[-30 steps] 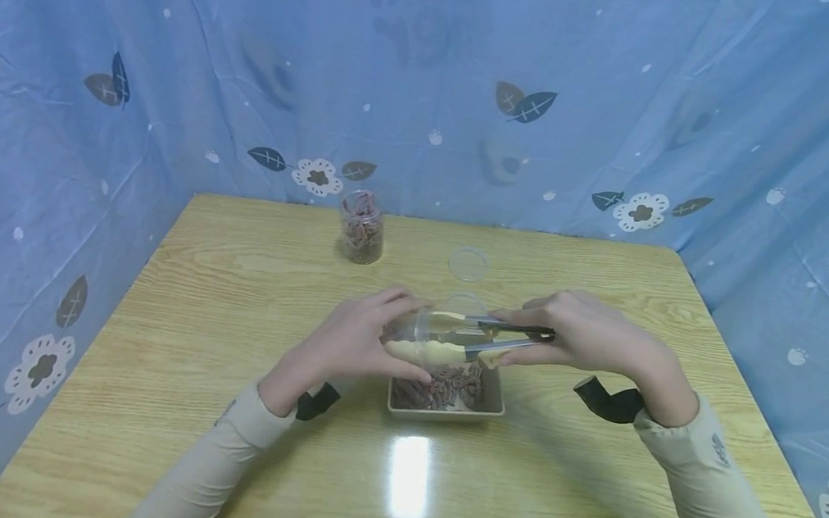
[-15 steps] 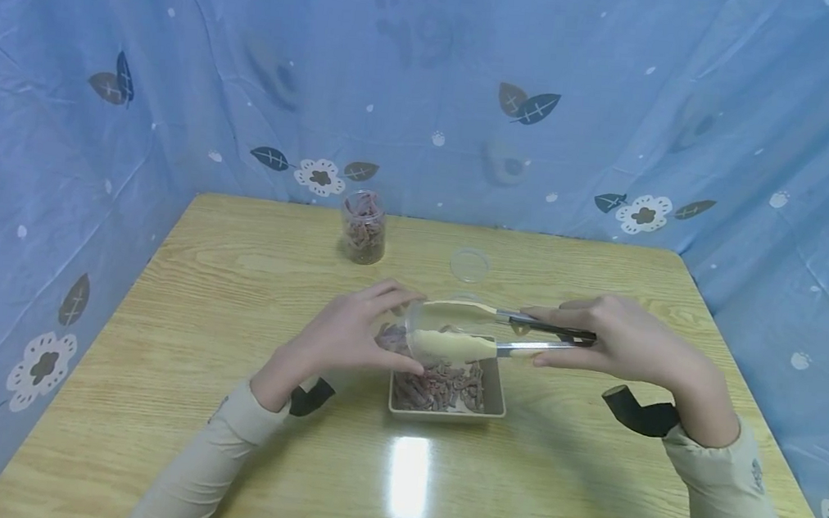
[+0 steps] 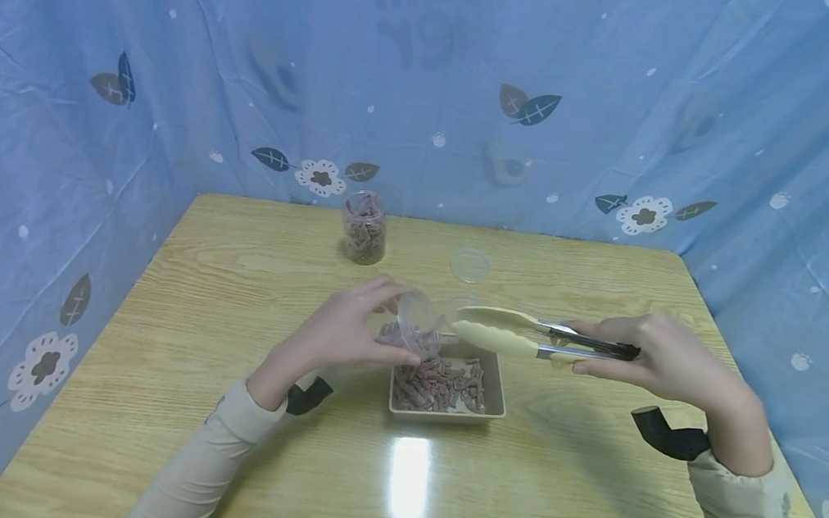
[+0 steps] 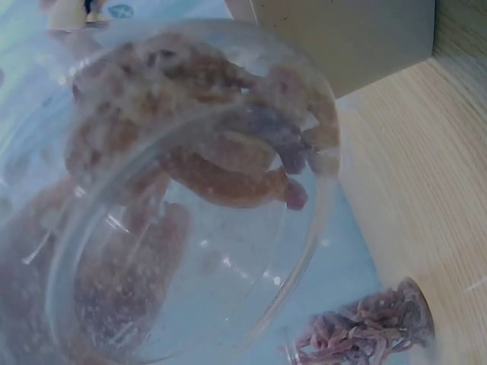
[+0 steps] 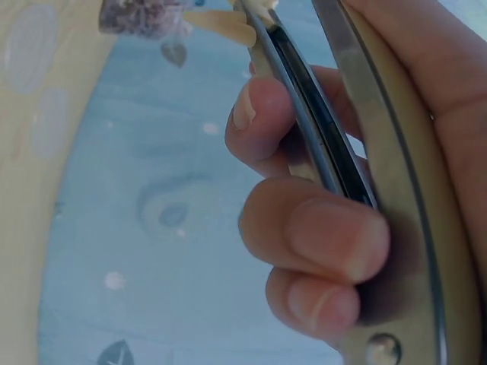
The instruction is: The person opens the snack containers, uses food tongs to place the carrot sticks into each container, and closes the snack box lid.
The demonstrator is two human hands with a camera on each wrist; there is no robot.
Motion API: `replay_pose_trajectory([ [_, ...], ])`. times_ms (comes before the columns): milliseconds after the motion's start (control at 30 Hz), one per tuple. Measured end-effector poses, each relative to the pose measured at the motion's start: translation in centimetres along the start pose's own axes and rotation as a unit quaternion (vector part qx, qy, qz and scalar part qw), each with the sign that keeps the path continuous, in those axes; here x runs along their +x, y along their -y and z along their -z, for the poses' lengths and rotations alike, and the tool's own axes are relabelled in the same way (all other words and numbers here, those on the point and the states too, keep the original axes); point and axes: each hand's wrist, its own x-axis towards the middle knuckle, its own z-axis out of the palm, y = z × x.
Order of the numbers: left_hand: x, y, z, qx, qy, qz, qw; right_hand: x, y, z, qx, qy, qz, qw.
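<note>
My left hand (image 3: 322, 333) grips a clear plastic jar (image 3: 420, 319) tipped on its side over the tray's left part, its mouth facing right. Brownish-pink strips (image 4: 144, 99) lie inside this jar (image 4: 57, 304) in the left wrist view. Below stands a beige rectangular tray (image 3: 445, 417) with more such strips (image 3: 436, 386) in it. In my right hand (image 3: 679, 368) are metal tongs (image 3: 499, 340) with cream scalloped tips. Those tips sit apart from each other, just right of the jar's mouth, with no strip visible between them. Fingers (image 5: 319, 236) curl round the tong handles (image 5: 388, 175).
A second clear jar (image 3: 364, 234), full of strips, stands upright at the back left. Two clear round lids lie behind the tray, one (image 3: 470, 265) farther back and one (image 3: 464, 303) nearer. Patterned blue cloth (image 3: 429, 87) hangs around the wooden table (image 3: 250, 277).
The tongs have drawn back rightward with my right hand, their tips leaving the jar's mouth. The held jar stays over the tray, its mouth now more plainly in view.
</note>
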Motion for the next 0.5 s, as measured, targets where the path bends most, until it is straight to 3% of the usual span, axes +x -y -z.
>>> replay_pose_trajectory([
  [333, -0.1, -0.4, -0.1, -0.009, 0.003, 0.001, 1.0, 0.8, 1.0, -1.1, -0.006, -0.013, 0.022, 0.9997],
  [500, -0.1, -0.5, -0.1, -0.096, -0.015, 0.035, 0.9947, 1.1, 1.8, -0.8, 0.01, -0.048, 0.041, 0.998],
])
